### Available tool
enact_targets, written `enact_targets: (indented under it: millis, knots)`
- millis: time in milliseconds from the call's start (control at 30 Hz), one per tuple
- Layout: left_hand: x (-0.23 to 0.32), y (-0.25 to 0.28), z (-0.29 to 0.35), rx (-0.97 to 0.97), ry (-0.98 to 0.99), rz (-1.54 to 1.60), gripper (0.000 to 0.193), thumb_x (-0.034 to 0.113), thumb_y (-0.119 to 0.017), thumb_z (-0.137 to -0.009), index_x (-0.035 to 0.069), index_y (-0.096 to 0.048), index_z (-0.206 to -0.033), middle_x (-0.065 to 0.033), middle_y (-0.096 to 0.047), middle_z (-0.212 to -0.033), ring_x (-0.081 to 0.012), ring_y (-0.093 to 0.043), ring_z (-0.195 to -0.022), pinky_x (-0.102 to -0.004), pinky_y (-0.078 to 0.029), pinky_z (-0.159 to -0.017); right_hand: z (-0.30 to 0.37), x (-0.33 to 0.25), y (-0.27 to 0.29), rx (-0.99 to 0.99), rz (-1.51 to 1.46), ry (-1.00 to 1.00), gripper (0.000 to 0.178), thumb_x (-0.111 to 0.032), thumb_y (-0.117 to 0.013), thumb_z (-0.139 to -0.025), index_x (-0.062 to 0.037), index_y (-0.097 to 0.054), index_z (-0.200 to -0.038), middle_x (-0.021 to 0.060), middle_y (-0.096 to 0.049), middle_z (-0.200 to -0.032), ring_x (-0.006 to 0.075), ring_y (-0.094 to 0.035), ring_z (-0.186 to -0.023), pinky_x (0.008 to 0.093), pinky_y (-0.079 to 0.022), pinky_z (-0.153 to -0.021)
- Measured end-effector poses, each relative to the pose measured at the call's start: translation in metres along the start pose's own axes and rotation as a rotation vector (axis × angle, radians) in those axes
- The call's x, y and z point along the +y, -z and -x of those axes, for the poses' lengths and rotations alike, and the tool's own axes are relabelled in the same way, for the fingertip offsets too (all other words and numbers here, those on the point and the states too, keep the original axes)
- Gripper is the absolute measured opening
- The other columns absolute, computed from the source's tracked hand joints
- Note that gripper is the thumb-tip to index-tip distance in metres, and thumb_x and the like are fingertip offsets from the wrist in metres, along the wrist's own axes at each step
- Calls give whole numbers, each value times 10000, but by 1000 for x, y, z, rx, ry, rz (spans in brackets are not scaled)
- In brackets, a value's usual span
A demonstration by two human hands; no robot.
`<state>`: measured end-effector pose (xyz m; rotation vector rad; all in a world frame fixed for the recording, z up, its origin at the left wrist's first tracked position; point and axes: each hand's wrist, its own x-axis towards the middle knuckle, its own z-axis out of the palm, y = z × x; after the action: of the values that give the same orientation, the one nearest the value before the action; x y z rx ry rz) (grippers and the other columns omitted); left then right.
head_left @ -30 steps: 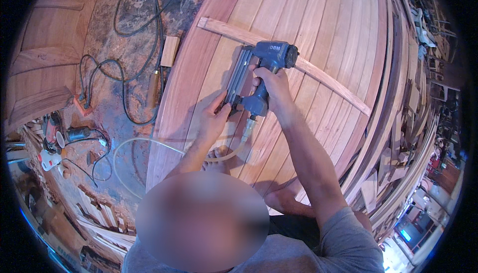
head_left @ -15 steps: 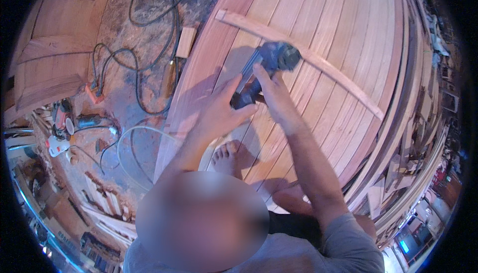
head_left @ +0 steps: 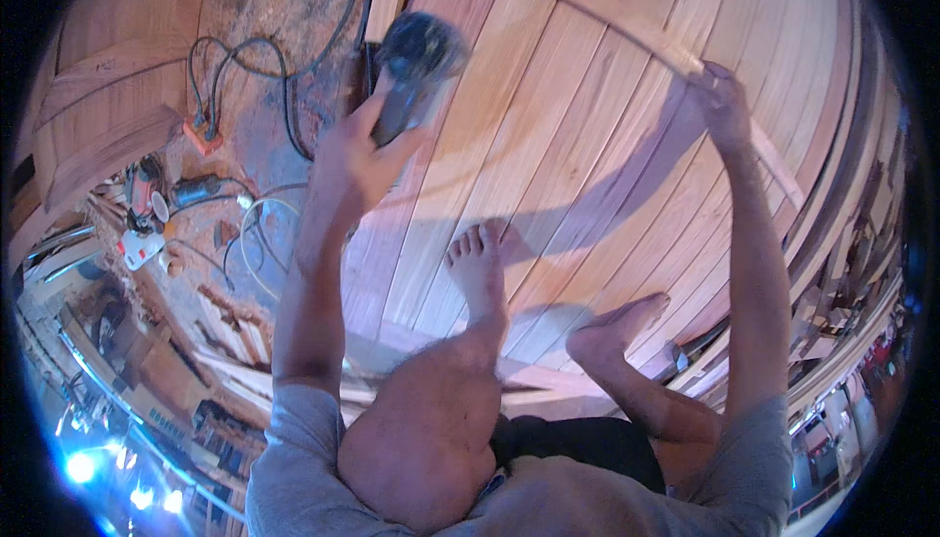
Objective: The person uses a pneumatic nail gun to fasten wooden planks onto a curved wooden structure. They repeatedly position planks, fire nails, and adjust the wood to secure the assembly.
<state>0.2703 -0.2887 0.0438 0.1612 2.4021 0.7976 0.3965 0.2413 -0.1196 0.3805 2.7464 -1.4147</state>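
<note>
My left hand (head_left: 360,157) is wrapped around the handle of a dark nail gun (head_left: 421,52), lifted over the left edge of a plank panel (head_left: 548,160). The tool is smeared by motion. A long, narrow wooden batten (head_left: 627,26) lies slantwise across the planks. On the right, my right hand (head_left: 722,104) has its fingers closed over the batten, and its arm throws a shadow on the boards.
My bare feet (head_left: 480,253) rest on the panel. At left on the dusty floor are dark cables (head_left: 289,96), an orange socket block (head_left: 204,136), power tools (head_left: 147,189) and a pale hose (head_left: 250,243). Timber strips (head_left: 832,185) are piled along the right.
The nail gun has moved left off the batten, now in my left hand alone. My right hand has left the tool and gone right, onto the batten. The view has shifted.
</note>
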Motion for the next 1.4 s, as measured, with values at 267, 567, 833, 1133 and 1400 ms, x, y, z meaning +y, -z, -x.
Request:
enact_targets:
  millis: [267, 567, 833, 1133, 1400]
  knots:
    - [-159, -43, 184, 311, 75, -174, 500, 130, -816, -824, 42, -651, -1288, -146, -708, -963, -264, -671, -893, -420, -529, -828, 84, -46, -37, 112, 439, 135, 303, -121, -761, -913, -36, -677, -1191, 141, -726, -1142, 326, -677, -1041, 421, -542, -909]
    - [-286, -105, 341, 309, 400, -349, 975, 155, -889, -721, 123, -406, -1567, -172, -698, -1143, -407, -648, -989, -533, -470, -939, 156, -68, -94, -6, 284, 419, 219, -92, -777, -812, -24, -688, -999, 72, -702, -1273, 343, -627, -1115, 451, -507, -950]
    - [-371, -110, 330, -256, 433, -620, 701, 266, -846, -792, 6, -568, -1381, -221, -596, -1381, -356, -573, -1275, -443, -460, -1062, 166, -70, -101, -135, 286, 295, 244, -223, -734, -841, -99, -764, -1049, 147, -694, -1250, 360, -627, -1137, 506, -477, -1004]
    - [-287, 37, 2, 105, -246, -390, 465, 325, -570, -1056, -7, -615, -1379, -250, -639, -1359, -356, -621, -1242, -412, -483, -1053, 289, 34, 41, 605, 243, -164, 211, -132, -658, -946, -54, -725, -1130, 139, -713, -1167, 336, -617, -1193, 436, -491, -1013]
    - [-255, -34, -143, 175, -29, -780, 361, 201, -524, -973, -36, -710, -1171, -176, -711, -1163, -288, -662, -1048, -399, -516, -884, 408, 110, 104, 726, -462, -592, 399, -64, -509, -957, 67, -617, -1319, 138, -704, -1203, 222, -665, -1122, 330, -515, -1004]
